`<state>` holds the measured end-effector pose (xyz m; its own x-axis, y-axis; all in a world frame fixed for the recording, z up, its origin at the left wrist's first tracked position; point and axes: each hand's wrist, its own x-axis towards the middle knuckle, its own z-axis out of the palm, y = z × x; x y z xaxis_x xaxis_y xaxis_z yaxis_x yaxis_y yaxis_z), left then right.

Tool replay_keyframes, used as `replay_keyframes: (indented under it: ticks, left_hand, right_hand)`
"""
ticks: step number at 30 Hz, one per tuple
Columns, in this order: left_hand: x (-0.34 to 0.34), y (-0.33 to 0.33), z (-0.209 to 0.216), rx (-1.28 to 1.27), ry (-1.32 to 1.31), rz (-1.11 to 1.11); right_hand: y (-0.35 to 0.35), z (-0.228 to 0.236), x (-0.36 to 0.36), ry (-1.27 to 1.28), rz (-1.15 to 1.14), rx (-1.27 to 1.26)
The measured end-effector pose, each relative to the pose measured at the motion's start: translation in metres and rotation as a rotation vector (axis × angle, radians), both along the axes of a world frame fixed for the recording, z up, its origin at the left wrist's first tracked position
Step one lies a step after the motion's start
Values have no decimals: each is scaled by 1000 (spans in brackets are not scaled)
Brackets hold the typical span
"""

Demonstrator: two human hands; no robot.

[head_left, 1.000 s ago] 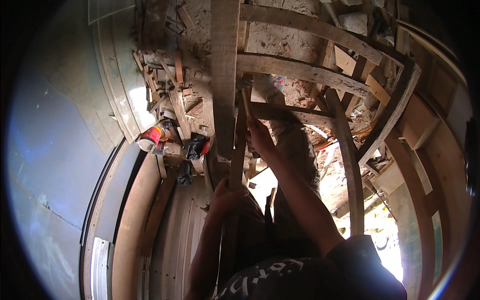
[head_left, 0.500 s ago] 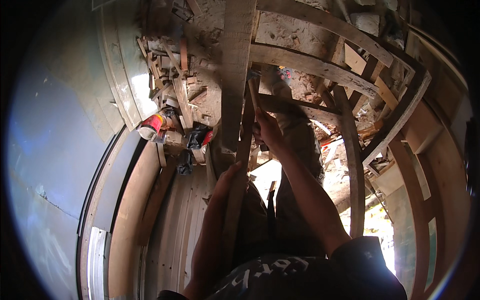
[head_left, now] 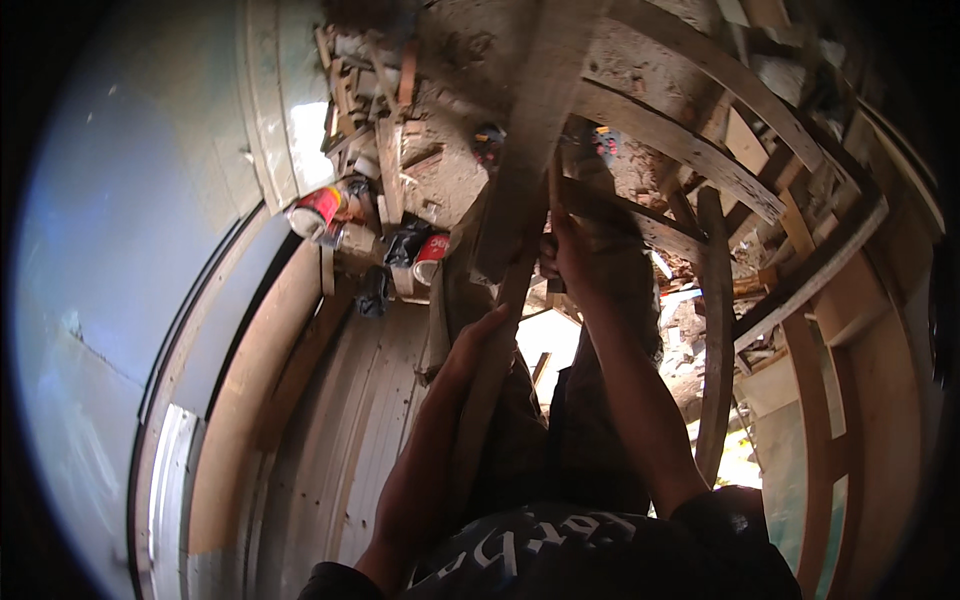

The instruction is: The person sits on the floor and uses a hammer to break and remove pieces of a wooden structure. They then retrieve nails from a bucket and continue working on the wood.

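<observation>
My left hand (head_left: 482, 335) is closed around a long wooden strip (head_left: 478, 425), which runs up from beside my forearm between my legs. In my right hand (head_left: 572, 255), to the right and a little farther out, is the wooden handle of a hammer (head_left: 556, 178). Its fingers wrap the handle; the hammer's head is hidden or blurred at the wide plank. That wide wooden plank (head_left: 530, 130) slants across the upper middle, its near end just beyond my left hand. The strip passes close beneath or against it; the exact contact cannot be made out.
Curved-looking timber beams (head_left: 690, 165) of a frame cross the right side. Scrap wood (head_left: 385, 140) litters the dirt floor. A red can (head_left: 432, 255), a red-labelled container (head_left: 315, 212) and black plastic (head_left: 408, 240) lie left. Corrugated metal sheet (head_left: 340, 430) stands beside my left arm.
My view has shifted, so the surroundings sit farther right. The wide plank appears more tilted, its far end to the right. Both hands keep their grips.
</observation>
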<state>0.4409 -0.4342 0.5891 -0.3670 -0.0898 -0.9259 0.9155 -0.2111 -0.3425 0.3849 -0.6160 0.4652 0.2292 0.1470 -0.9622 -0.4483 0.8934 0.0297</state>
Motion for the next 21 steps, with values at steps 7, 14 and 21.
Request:
replay_keyframes:
  ticks: [7, 14, 21]
  left_hand:
    - [5, -11, 10, 37, -282, -219]
    - [-2, -2, -1, 42, -137, -130]
    - [-1, -6, -1, 55, -168, -191]
  right_hand:
    - [2, -6, -9, 51, 183, -113]
    - [-2, 19, 19, 63, 101, -89]
    - [-3, 16, 15, 69, 110, -89]
